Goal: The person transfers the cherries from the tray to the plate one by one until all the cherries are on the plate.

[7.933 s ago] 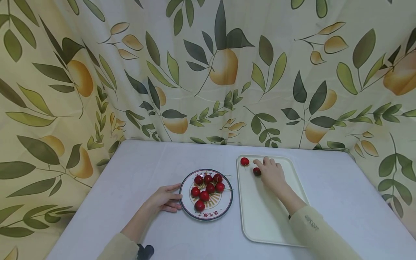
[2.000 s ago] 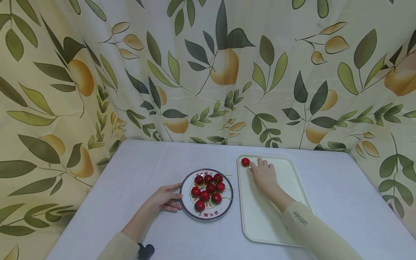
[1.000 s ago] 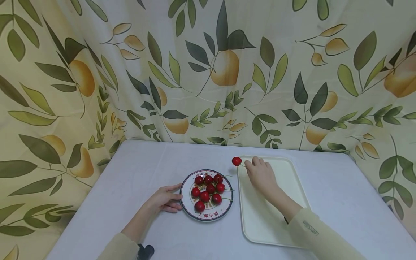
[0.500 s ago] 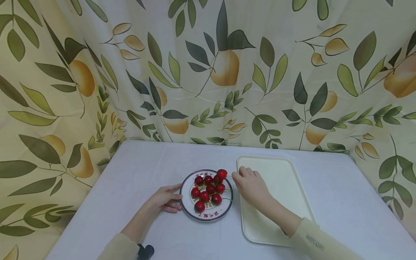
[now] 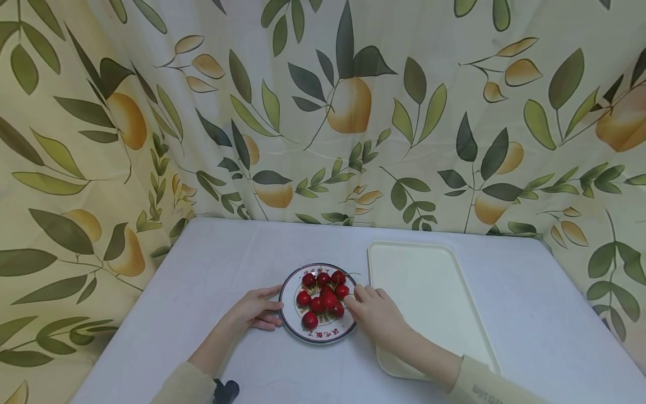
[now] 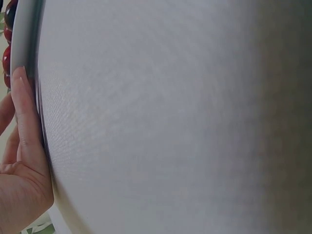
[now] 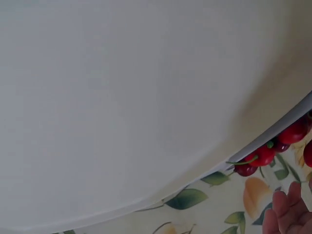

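Observation:
Several red cherries (image 5: 310, 320) with green stems lie on a round white plate (image 5: 323, 335) with a dark rim. My left hand (image 5: 254, 310) rests against the plate's left edge, fingers extended; in the left wrist view a fingertip lies along the plate's side (image 6: 24, 44). Over the plate's right part, my right hand (image 5: 378, 317) holds a cherry (image 5: 329, 301) by its stem, thumb and fingers brought together. That cherry overlaps others in the head view. The right wrist view catches only fingers (image 7: 287, 209) in the corner, below some cherries (image 7: 263, 155).
Right of the plate lies a pale cream rectangular tray (image 5: 429, 292), its near part crossed by my right forearm. A white cloth (image 5: 237, 252) covers the table. Behind hangs a curtain (image 5: 313, 163) printed with fruit and leaves.
My right hand has picked the last cherry off the tray's far left corner and carried it left and nearer, over the plate. Another cherry joined the plate earlier. The left hand stays put.

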The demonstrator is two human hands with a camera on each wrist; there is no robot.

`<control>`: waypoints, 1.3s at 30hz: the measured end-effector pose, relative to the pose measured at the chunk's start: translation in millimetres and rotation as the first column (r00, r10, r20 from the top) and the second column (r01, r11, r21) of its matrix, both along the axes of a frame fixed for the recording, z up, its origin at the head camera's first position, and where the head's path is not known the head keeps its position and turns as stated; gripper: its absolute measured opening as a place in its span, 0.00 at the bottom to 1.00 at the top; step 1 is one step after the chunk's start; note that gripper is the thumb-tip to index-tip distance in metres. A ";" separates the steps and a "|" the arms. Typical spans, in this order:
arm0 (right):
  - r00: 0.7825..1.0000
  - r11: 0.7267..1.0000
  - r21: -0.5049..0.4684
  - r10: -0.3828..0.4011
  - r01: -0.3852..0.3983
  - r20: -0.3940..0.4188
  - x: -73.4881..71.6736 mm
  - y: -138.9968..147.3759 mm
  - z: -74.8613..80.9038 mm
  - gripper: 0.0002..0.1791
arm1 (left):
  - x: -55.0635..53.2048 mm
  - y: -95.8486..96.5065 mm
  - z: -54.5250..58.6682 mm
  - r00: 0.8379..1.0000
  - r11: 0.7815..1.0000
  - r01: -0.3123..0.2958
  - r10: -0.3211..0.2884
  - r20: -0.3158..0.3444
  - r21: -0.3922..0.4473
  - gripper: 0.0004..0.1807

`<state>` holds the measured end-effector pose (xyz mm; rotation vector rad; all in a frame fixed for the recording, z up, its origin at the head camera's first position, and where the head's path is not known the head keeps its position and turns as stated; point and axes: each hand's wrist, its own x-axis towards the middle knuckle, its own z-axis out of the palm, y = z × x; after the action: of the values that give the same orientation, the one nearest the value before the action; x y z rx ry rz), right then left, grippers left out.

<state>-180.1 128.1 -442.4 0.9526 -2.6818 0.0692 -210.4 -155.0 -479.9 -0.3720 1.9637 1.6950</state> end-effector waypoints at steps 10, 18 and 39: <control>0.999 0.998 0.039 0.041 -0.042 0.026 10.0 -5.5 -5.5 0.13 | 0.3 -1.4 -1.2 1.000 1.000 0.012 -0.012 0.009 0.005 0.31; 0.996 0.997 0.053 0.043 -0.047 0.072 10.6 -6.9 -7.7 0.11 | -0.2 -1.5 -1.1 1.000 1.000 0.013 -0.013 -0.002 -0.006 0.31; 0.994 0.994 0.105 0.030 -0.041 0.102 7.8 -3.1 -7.3 0.10 | -1.2 -1.8 -1.4 1.000 1.000 0.020 -0.020 0.000 -0.014 0.31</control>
<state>-172.3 125.0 -449.6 1.0559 -2.7853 -0.0198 -211.7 -156.9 -481.3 -0.3566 1.9737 1.6696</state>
